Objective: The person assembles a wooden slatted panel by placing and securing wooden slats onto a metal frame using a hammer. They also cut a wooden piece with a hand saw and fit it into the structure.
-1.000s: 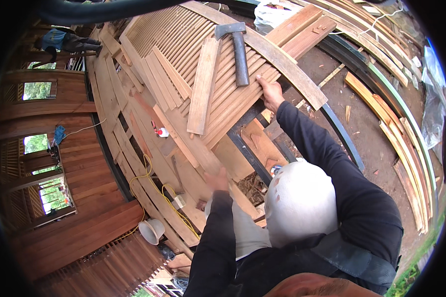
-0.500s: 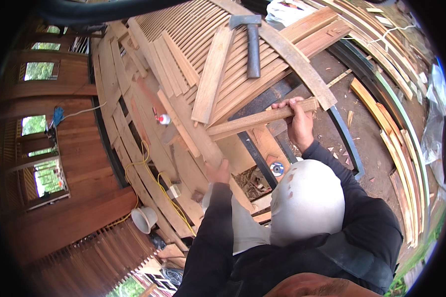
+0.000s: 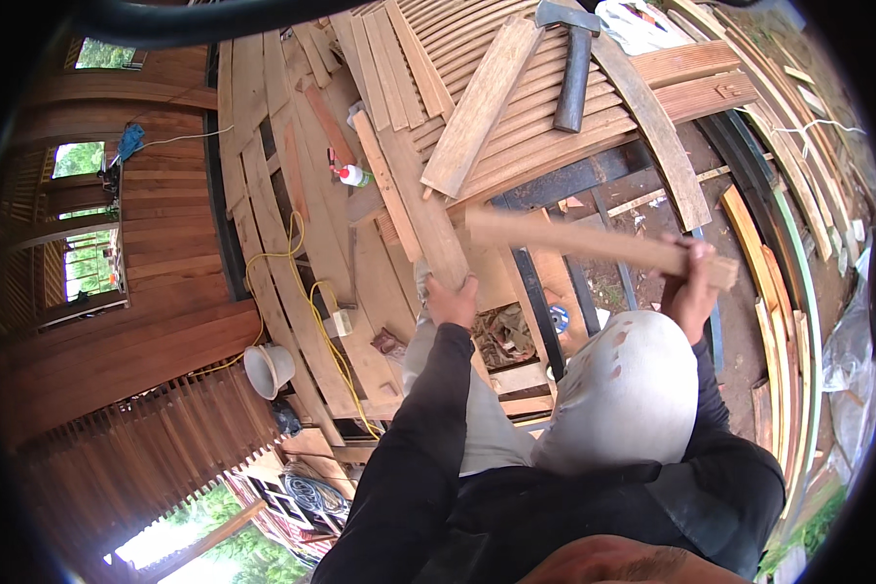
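Observation:
My left hand (image 3: pixel 452 301) is closed around the near end of a long flat wooden board (image 3: pixel 428 229). To the right, my right hand (image 3: pixel 689 284) grips a wooden batten (image 3: pixel 579 240) near its right end. The batten is raised and smeared by motion, and its far end points left toward the board. Beyond it, a short plank (image 3: pixel 484 107) lies slantwise over a panel of parallel slats (image 3: pixel 555 156). A hammer or hatchet (image 3: pixel 574 73) with a dark handle rests on those slats, beside a curved wooden strip (image 3: pixel 667 141).
A yellow cord (image 3: pixel 297 255) crosses the planks at left, near a white bucket (image 3: pixel 268 370). A small bottle (image 3: pixel 353 175) stands beyond the board. Dark metal beams (image 3: pixel 540 311) frame gaps in front of me. Long timber strips (image 3: pixel 779 331) lie at right.
My right hand has swung the batten to the right and lifted it away from the slats. My left hand stays on the board's end. The whole view has shifted.

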Available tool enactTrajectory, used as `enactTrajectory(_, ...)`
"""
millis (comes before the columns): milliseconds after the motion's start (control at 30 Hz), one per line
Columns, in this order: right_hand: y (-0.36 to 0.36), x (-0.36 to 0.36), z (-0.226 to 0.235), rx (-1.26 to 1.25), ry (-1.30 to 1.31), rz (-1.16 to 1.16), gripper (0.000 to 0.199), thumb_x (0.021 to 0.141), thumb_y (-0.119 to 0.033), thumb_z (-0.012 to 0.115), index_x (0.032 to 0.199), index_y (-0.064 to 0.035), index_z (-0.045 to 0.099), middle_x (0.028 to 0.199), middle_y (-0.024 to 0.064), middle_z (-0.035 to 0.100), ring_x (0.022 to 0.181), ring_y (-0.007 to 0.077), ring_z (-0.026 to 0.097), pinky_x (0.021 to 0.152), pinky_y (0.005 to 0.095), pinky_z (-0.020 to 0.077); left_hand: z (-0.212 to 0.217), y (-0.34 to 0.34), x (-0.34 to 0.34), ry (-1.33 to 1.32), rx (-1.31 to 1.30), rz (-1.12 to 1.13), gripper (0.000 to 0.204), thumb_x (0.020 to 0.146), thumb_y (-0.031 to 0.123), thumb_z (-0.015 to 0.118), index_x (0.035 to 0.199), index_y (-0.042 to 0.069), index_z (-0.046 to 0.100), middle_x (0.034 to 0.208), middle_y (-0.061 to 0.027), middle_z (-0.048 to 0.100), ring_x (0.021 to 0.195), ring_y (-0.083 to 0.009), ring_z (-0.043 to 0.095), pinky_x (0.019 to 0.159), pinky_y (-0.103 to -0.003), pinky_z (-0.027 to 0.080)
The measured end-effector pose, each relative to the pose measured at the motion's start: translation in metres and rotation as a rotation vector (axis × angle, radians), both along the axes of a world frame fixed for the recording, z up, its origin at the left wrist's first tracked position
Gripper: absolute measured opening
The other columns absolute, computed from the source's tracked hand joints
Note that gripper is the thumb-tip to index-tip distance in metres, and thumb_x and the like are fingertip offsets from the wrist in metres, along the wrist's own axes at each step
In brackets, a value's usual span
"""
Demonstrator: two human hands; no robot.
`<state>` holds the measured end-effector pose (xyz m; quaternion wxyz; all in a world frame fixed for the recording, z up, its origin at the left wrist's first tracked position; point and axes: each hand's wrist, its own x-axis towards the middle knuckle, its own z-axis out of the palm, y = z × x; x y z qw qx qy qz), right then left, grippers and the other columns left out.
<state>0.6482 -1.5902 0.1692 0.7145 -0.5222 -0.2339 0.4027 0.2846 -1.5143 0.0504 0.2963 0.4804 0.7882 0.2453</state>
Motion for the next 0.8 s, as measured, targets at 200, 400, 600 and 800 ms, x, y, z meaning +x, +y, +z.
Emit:
enactTrajectory(200,0.117,-0.013,0.036,0.3,-0.084,-0.075,0.025,0.105,-0.017,0.051,0.122,-0.0005,0.059,0.126,0.021,0.063,0.117,0.0292,0.063,0.09,0.0388,0.0589,0.009,0.004,0.004,-0.034,-0.011,-0.008,0.079,0.074,0.035,0.078,0.132,-0.008,0.046,0.116,-0.0291,0.067,0.108,-0.0422,0.066,0.096,-0.045,0.051)
enactTrajectory(400,0.247,-0.048,0.002,0.274,-1.222,0.327,0.047,0.088,-0.002,0.069,0.134,-0.0074,0.059,0.146,0.0171,0.05,0.133,0.0317,0.051,0.099,0.037,0.0526,-0.008,0.005,-0.001,-0.014,0.012,-0.024,0.08,0.073,0.036,0.077,0.134,-0.007,0.046,0.118,-0.0284,0.066,0.108,-0.0426,0.066,0.096,-0.045,0.051)
enactTrajectory(600,0.193,-0.06,-0.105,-0.27,-0.199,0.141,0.025,0.098,-0.025,0.063,0.1,-0.0011,0.06,0.08,0.0117,0.066,0.063,0.022,0.065,0.058,0.0334,0.0551,-0.004,0.003,-0.001,0.093,0.036,-0.046,0.082,0.073,0.037,0.077,0.134,-0.008,0.045,0.121,-0.0307,0.064,0.108,-0.0436,0.065,0.095,-0.047,0.051)
enactTrajectory(800,0.213,0.008,-0.115,-0.353,0.141,0.031,0.043,0.102,-0.043,0.055,0.099,-0.0001,0.055,0.076,0.0106,0.063,0.052,0.0163,0.062,0.044,0.0284,0.0496,0.009,0.004,0.009,0.059,-0.039,-0.026,0.077,0.073,0.035,0.076,0.131,-0.008,0.048,0.119,-0.0309,0.065,0.112,-0.0436,0.064,0.097,-0.047,0.05)
